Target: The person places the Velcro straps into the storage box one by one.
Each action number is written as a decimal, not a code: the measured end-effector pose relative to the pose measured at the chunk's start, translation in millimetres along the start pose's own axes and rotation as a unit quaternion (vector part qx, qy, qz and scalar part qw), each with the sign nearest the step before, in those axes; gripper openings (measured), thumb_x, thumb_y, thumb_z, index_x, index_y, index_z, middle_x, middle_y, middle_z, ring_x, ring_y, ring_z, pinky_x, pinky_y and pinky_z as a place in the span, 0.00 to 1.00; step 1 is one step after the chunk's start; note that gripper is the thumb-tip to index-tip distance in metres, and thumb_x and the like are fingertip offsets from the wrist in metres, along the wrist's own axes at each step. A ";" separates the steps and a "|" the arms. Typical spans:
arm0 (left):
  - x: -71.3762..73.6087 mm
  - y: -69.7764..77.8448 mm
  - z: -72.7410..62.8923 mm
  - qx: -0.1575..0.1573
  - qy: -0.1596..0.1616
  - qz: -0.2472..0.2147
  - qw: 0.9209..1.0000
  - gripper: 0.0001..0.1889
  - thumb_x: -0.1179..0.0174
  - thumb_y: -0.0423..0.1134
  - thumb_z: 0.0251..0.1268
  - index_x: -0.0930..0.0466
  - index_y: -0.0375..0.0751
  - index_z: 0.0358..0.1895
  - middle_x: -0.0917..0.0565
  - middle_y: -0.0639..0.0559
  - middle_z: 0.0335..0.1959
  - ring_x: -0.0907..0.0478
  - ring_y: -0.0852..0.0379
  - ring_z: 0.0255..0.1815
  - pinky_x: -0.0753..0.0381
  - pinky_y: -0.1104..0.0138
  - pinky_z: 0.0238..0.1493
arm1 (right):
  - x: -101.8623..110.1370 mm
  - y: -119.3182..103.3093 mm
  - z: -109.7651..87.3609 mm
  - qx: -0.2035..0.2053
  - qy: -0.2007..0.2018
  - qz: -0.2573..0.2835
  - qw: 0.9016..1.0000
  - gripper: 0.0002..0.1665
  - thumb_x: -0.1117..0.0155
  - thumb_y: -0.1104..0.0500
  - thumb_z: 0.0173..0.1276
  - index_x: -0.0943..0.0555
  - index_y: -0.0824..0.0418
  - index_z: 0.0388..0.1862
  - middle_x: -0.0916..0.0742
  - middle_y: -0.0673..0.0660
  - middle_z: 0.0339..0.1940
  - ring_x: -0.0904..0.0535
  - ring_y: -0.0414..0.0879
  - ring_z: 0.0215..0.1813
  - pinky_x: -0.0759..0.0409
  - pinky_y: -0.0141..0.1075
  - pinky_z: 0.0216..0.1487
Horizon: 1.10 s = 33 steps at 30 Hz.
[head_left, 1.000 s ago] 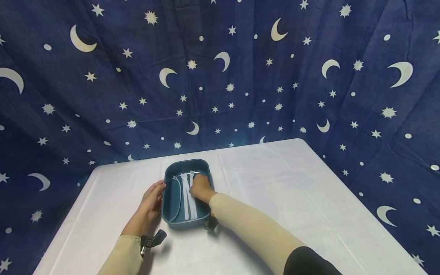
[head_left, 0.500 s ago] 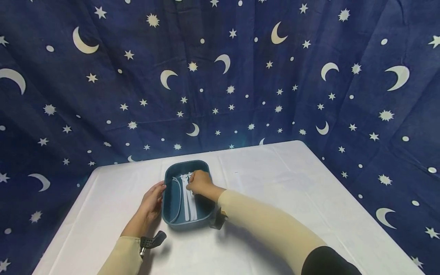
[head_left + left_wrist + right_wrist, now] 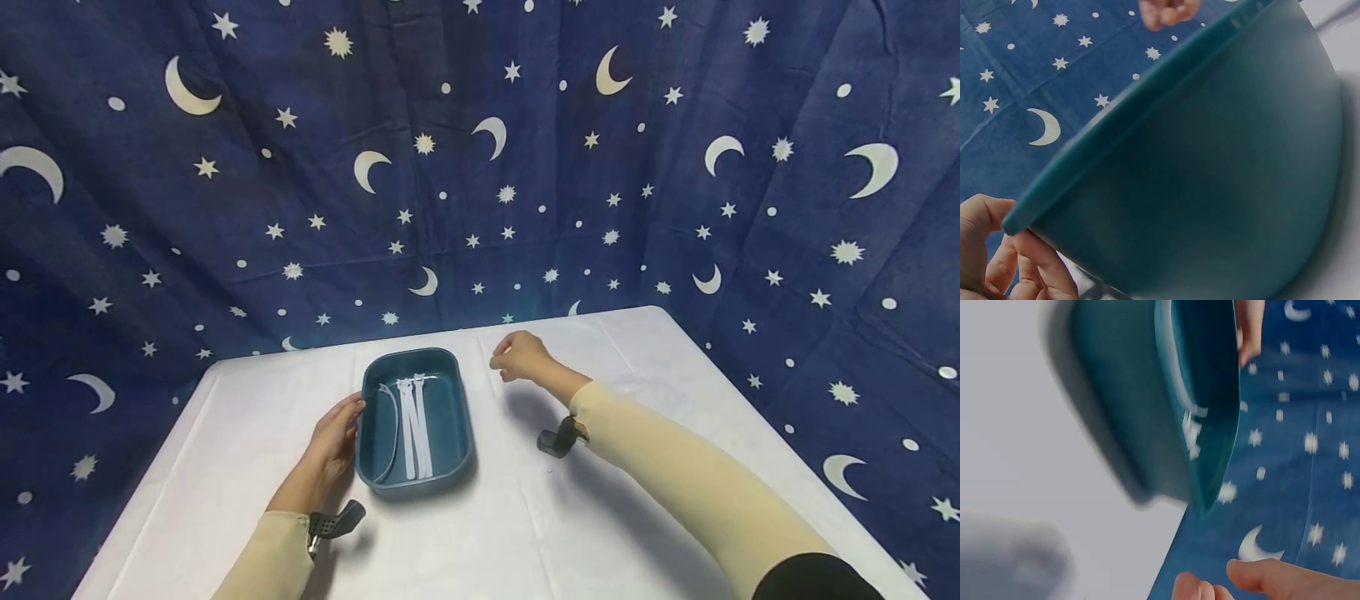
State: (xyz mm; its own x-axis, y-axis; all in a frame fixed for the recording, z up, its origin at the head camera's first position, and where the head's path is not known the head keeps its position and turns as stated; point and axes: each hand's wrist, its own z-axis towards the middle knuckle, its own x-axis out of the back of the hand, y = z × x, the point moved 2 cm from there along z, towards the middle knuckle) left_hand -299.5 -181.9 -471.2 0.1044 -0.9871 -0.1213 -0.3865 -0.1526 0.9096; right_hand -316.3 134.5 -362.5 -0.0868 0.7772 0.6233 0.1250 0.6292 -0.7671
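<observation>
A teal rectangular bin point(image 3: 450, 417) stands on the white table. My left hand point(image 3: 333, 437) holds its left side, thumb and fingers pinching the rim in the left wrist view. Inside lie several flat white straps point(image 3: 418, 433), each with a wider notched head at the far end, roughly side by side. A curved pale strap point(image 3: 395, 433) leans along the bin's left wall. Right of the bin, raised over the table, my right hand point(image 3: 521, 357) has loosely bent fingers. The right wrist view shows thumb and fingertips point(image 3: 1186, 587) apart with nothing between them.
The white-covered table point(image 3: 637, 400) ends at a dark blue curtain point(image 3: 487, 175) with moons and stars behind and to the right. Black camera mounts point(image 3: 335, 522) stick out from both wrists.
My right hand has lifted out of the bin and moved right, over the table. The white straps stay inside, now uncovered. My left hand keeps its hold on the bin.
</observation>
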 end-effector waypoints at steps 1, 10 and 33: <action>0.0 -0.1 0.1 -0.001 0.002 -0.003 1.000 0.28 0.48 0.44 0.72 0.37 0.46 0.73 0.28 0.49 0.61 0.21 0.68 0.44 0.18 0.74 0.47 | 4.6 8.1 2.2 -0.012 0.000 0.007 1.000 0.11 0.36 0.63 0.60 0.19 0.67 0.40 0.14 0.61 0.37 0.14 0.44 0.31 0.15 0.32 0.37; -0.4 0.0 0.1 0.000 0.003 -0.001 1.000 0.28 0.48 0.44 0.71 0.38 0.46 0.73 0.29 0.50 0.60 0.23 0.67 0.45 0.19 0.73 0.50 | 10.6 66.7 4.0 -0.049 0.010 0.008 0.999 0.11 0.35 0.64 0.58 0.19 0.70 0.38 0.15 0.61 0.35 0.17 0.43 0.28 0.17 0.32 0.34; -0.3 -1.1 -0.9 -0.008 0.006 0.001 1.000 0.27 0.49 0.45 0.72 0.37 0.47 0.72 0.28 0.52 0.55 0.21 0.67 0.42 0.19 0.75 0.42 | -31.5 96.5 -4.5 -0.003 0.130 -0.110 0.985 0.07 0.29 0.67 0.52 0.16 0.69 0.30 0.13 0.61 0.28 0.18 0.52 0.33 0.16 0.44 0.41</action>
State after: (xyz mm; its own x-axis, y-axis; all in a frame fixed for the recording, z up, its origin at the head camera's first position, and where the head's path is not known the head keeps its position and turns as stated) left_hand -298.3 -181.4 -471.9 0.1144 -0.9868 -0.1150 -0.3712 -0.1498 0.9164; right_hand -297.0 170.7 -455.5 0.1429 0.5918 0.7933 0.1372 0.7820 -0.6080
